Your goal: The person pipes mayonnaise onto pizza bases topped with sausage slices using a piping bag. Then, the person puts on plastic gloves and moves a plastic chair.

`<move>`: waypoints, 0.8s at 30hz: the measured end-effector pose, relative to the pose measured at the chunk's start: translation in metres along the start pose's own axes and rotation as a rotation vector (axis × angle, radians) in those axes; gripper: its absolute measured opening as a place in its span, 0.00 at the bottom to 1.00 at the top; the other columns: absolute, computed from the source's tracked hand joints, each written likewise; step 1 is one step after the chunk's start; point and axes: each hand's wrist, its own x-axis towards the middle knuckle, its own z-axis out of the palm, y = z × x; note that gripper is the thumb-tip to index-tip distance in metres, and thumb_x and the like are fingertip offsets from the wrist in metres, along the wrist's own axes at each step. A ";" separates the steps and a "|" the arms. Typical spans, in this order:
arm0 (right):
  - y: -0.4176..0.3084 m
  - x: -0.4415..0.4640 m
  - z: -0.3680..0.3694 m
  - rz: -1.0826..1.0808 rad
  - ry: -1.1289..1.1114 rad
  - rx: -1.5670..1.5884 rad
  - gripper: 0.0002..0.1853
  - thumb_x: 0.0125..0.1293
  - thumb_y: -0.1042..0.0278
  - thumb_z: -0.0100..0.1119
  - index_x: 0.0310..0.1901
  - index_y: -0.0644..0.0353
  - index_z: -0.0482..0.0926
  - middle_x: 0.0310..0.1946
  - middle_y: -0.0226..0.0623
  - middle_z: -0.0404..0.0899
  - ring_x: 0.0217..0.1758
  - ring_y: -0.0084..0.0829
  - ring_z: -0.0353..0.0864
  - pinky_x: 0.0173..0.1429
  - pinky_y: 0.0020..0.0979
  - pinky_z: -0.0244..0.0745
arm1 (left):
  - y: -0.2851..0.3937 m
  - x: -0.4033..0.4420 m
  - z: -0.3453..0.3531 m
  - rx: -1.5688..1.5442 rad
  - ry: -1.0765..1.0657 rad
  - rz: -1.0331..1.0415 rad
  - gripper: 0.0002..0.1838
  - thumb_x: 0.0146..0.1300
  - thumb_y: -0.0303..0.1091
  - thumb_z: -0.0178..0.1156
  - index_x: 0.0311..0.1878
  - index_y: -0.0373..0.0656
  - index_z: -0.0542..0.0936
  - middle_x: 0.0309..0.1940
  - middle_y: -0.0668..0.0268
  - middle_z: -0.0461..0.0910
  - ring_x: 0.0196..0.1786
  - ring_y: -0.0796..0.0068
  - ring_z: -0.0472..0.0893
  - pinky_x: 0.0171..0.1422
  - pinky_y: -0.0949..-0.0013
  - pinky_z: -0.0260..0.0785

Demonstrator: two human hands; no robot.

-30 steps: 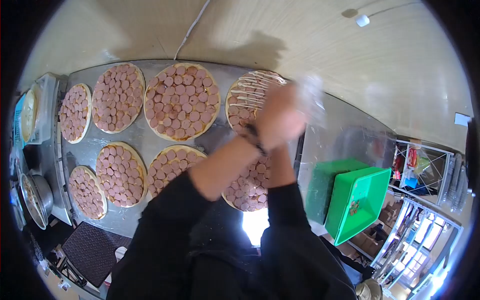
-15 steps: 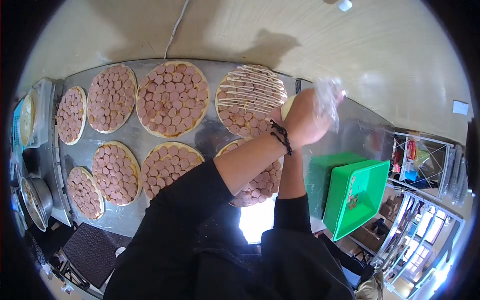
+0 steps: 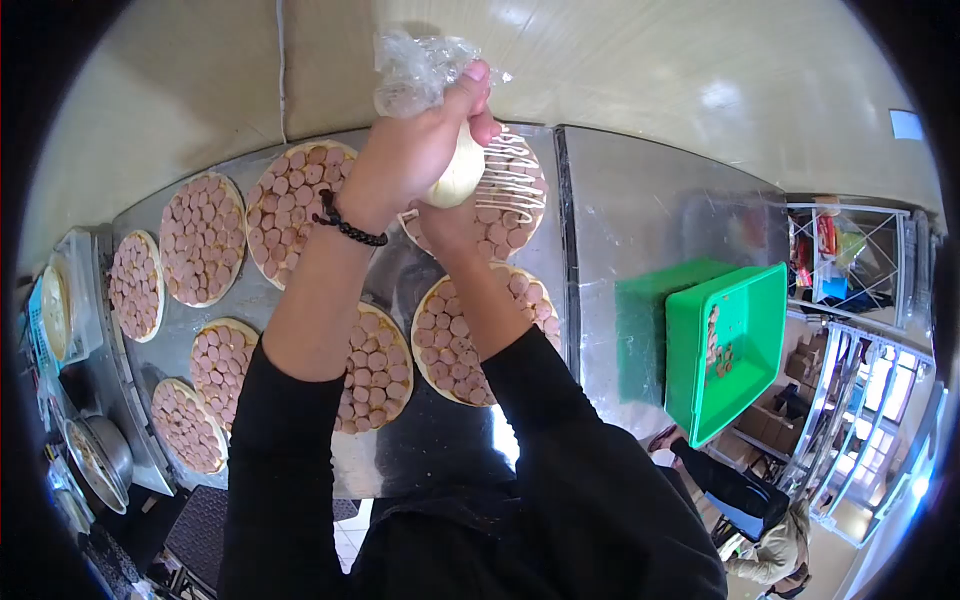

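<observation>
- Plastic bag [image 3: 461, 178], pale filling inside, was up in the upper middle of the frame, over the left part of the striped pizza [image 3: 517, 175].
- Key relation: striped pizza lay to the right of the bag and partly beneath it; its left side was hidden by bag and hands.
- Bag's long axis ran roughly up-down in the frame: bunched loose plastic at the top, full pale bulge lower down. Tip not visible, so couldn't tell where exactly it pointed or how high it was above the pizza.
- Left hand [image 3: 425, 140] was closed round the upper bag, fingers curled, thumb up near the bunched plastic; dark bracelet [image 3: 350, 231] on that wrist.
- Right hand [image 3: 447, 222] was at the lower end of the bulge, against it; fingers mostly hidden, couldn't tell how far closed.
- Right hand was the nearer one to the pizza in the frame, overlapping its lower left; left hand sat higher and farther left.
- White lines [image 3: 512, 185] crossed the pizza's upper and middle visible part; slices along its lower edge showed none.
- Unstriped pizza [image 3: 455, 345] was just below the striped one, middle of frame, partly behind the right forearm.
- Another unstriped pizza [image 3: 290, 205] was left of the left wrist, same table [image 3: 390, 275].
- Green tray [image 3: 686, 365] stood well apart, right side of frame.
</observation>
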 end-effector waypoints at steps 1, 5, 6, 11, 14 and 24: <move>0.010 -0.001 -0.011 0.010 -0.004 -0.004 0.22 0.48 0.75 0.54 0.47 0.63 0.63 0.40 0.33 0.69 0.42 0.23 0.69 0.41 0.23 0.68 | 0.001 -0.004 0.002 -0.006 -0.011 -0.129 0.20 0.60 0.48 0.41 0.28 0.40 0.71 0.22 0.67 0.72 0.33 0.78 0.74 0.42 0.77 0.63; -0.010 0.005 -0.098 0.005 0.185 -0.266 0.13 0.55 0.70 0.49 0.43 0.63 0.67 0.37 0.35 0.72 0.37 0.23 0.73 0.37 0.24 0.70 | -0.016 -0.007 0.053 -0.297 -0.196 0.151 0.09 0.55 0.34 0.49 0.28 0.38 0.73 0.19 0.67 0.73 0.25 0.78 0.74 0.31 0.74 0.65; -0.027 0.003 -0.099 -0.022 0.212 -0.168 0.12 0.57 0.69 0.48 0.42 0.63 0.67 0.36 0.35 0.73 0.35 0.24 0.73 0.37 0.24 0.70 | -0.017 -0.007 0.063 -0.073 -0.249 0.186 0.08 0.54 0.30 0.47 0.31 0.37 0.72 0.19 0.64 0.74 0.26 0.76 0.74 0.32 0.72 0.66; 0.052 -0.007 -0.038 -0.242 0.151 -0.588 0.25 0.53 0.69 0.51 0.53 0.63 0.58 0.50 0.41 0.62 0.55 0.33 0.59 0.58 0.33 0.54 | -0.016 -0.014 0.021 -0.232 0.058 0.075 0.09 0.58 0.33 0.47 0.34 0.39 0.73 0.19 0.65 0.73 0.25 0.79 0.73 0.31 0.74 0.66; 0.023 -0.017 -0.030 -0.236 0.163 -0.571 0.22 0.55 0.69 0.49 0.51 0.64 0.59 0.50 0.41 0.62 0.55 0.33 0.59 0.58 0.33 0.54 | -0.002 -0.021 0.011 0.002 0.001 -0.016 0.09 0.58 0.33 0.47 0.35 0.39 0.73 0.23 0.65 0.74 0.27 0.79 0.73 0.31 0.73 0.66; 0.014 -0.027 -0.016 -0.171 0.103 -0.172 0.23 0.55 0.70 0.49 0.53 0.62 0.56 0.50 0.37 0.61 0.52 0.28 0.61 0.55 0.31 0.57 | -0.007 -0.023 0.009 0.022 0.037 0.062 0.09 0.51 0.21 0.43 0.36 0.37 0.71 0.23 0.64 0.73 0.29 0.74 0.74 0.35 0.73 0.67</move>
